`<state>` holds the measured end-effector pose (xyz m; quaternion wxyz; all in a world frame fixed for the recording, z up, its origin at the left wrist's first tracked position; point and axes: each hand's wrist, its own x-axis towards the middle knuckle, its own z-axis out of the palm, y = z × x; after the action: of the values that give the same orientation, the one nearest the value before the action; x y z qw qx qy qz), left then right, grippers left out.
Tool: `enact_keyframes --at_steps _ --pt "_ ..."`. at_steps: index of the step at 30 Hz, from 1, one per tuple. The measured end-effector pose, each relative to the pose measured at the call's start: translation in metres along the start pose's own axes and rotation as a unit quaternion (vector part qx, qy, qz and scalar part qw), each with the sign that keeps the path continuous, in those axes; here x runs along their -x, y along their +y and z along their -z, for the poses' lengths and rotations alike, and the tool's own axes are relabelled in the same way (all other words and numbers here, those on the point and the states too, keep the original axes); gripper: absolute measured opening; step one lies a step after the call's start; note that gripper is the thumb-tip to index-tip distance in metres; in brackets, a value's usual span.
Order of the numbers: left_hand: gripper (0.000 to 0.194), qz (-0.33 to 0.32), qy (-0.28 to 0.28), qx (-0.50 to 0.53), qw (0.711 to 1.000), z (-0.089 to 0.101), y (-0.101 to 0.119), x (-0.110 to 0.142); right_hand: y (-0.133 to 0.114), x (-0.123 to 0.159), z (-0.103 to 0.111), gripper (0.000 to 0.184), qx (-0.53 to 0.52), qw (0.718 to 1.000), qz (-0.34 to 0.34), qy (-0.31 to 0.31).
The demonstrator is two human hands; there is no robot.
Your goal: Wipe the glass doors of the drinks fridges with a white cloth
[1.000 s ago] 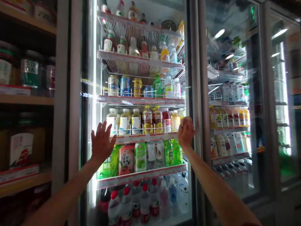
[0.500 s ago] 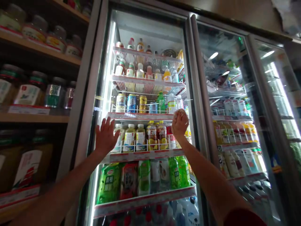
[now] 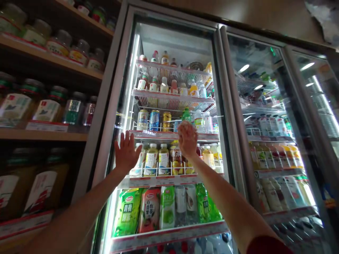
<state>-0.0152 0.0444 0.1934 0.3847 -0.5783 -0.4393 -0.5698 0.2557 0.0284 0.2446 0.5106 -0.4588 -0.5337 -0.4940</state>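
Just above the centre of the frame, the right hand [image 3: 188, 143] grips a crumpled cloth [image 3: 187, 129] up at the glass of the fridge door [image 3: 172, 38]. The left hand [image 3: 125, 155], left of centre, is spread out with its palm to the glass, while bottles [image 3: 150, 160] and cans [image 3: 154, 120] stand behind it and jars [image 3: 17, 104] line the left side

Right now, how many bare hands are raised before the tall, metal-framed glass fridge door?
2. The left hand, open, is at the glass door's left side; the right hand, holding what looks like a crumpled pale cloth, is near the door's middle. No others show.
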Motion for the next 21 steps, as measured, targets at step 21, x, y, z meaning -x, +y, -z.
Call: enact_keyframes --at_steps 21 --pt "0.051 -0.166 0.026 0.133 0.977 -0.056 0.155 -0.033 0.055 0.049 0.01 0.046 -0.041 0.998 0.049 0.008"
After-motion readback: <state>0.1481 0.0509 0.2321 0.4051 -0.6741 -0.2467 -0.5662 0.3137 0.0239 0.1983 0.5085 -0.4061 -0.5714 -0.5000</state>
